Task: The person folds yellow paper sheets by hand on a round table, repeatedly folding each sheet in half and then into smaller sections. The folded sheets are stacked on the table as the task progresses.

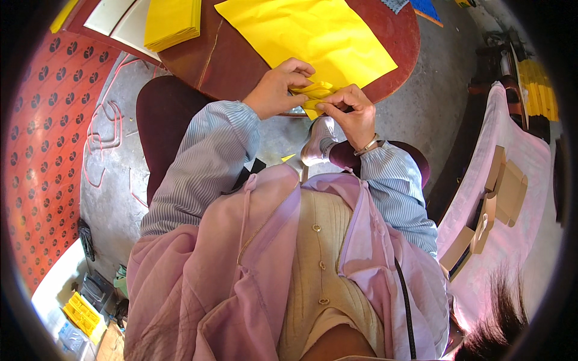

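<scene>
A large yellow sheet (325, 36) lies over the near part of a round reddish-brown table (241, 66); whether it is cloth or paper I cannot tell. At its near edge the yellow material is bunched into small folds (318, 90) between my hands. My left hand (278, 88) pinches these folds from the left, fingers curled and thumb beneath. From the right, my right hand (351, 113) grips the lower part of the folds between thumb and fingers. A small yellow tip hangs below the table's edge.
A neat stack of folded yellow pieces (173, 25) sits at the table's left. Grey and blue pieces (426, 8) lie at its far right. Right of me, a pink-covered surface (512, 150) bears open cardboard boxes (509, 192). Red wire frames (108, 129) lie on the floor at left.
</scene>
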Motion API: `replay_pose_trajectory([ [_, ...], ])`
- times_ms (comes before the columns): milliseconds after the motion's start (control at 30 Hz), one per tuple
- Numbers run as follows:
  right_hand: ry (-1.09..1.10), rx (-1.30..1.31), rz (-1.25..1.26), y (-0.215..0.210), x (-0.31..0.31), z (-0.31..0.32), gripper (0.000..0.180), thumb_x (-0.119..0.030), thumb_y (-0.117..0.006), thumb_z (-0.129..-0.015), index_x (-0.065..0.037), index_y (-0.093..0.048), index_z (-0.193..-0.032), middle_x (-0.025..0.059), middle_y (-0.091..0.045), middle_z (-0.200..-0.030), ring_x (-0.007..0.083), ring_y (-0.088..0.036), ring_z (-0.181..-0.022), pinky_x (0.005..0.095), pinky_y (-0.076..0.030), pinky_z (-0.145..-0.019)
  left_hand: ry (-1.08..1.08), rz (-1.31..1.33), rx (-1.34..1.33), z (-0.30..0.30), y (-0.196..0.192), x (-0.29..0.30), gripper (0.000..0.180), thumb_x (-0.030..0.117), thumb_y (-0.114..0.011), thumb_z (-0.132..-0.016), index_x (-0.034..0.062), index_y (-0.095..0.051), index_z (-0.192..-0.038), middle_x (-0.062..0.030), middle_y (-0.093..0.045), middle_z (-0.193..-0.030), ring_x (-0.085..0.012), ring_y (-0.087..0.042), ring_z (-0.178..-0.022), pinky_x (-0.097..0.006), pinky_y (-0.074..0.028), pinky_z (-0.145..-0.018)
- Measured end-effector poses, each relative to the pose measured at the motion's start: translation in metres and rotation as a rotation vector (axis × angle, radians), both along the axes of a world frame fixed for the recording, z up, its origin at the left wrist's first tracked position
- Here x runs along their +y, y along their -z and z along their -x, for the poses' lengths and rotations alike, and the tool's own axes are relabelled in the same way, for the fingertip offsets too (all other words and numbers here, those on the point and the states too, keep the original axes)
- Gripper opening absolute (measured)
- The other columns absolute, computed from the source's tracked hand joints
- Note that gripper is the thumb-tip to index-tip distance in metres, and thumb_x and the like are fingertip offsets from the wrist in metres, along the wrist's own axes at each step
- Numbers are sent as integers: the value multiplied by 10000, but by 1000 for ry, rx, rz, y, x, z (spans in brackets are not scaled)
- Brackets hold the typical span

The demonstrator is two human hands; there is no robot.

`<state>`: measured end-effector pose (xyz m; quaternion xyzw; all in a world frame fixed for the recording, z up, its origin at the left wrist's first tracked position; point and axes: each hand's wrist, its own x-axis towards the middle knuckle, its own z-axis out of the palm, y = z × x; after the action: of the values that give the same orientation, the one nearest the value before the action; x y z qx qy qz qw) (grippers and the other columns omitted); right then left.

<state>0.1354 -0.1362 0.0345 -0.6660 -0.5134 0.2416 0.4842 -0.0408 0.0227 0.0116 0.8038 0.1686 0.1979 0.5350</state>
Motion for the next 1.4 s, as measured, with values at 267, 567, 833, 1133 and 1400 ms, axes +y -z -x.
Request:
replay_pose_trajectory([
  [267,-1,-200,-78,1,-3,0,202,-67,-912,-804,-27,-777,-949,31,-660,-936,118,-646,-788,249,-550,-725,-59,-37,17,-4,1,-2,199,114,-743,-946,-29,-751,-1084,-105,-638,-1327,-256,-662,-1186,-339,-543,-992],
  [567,20,-168,-72,-2,-8,-1,273,-32,-913,-780,-24,-775,-1016,49,-674,-953,146,-669,-827,262,-569,-747,-50,-33,-10,-4,3,-1,201,110,-724,-961,-36,-743,-1097,-111,-641,-1318,-258,-661,-1187,-340,-535,-1003],
  [833,-106,-393,-137,-6,-10,-4,224,-10,-890,-785,-33,-800,-989,57,-691,-920,157,-682,-837,275,-572,-733,-54,-20,10,-3,1,-2,193,107,-717,-965,-41,-734,-1088,-112,-640,-1329,-257,-661,-1187,-344,-539,-994],
  [1133,-43,-127,-66,-1,-4,4,126,-36,-872,-796,-33,-799,-898,60,-683,-807,162,-646,-709,283,-519,-643,24,-39,36,0,4,4,250,64,-708,-919,47,-769,-1161,-106,-610,-1366,-254,-620,-1270,-345,-506,-1078],
  [1400,1,-43,-19,4,-3,2,125,-36,-878,-808,-15,-795,-900,46,-676,-802,103,-606,-661,248,-494,-610,75,-39,42,3,0,6,332,52,-743,-871,90,-779,-1199,-99,-587,-1387,-273,-594,-1310,-359,-493,-1101],
])
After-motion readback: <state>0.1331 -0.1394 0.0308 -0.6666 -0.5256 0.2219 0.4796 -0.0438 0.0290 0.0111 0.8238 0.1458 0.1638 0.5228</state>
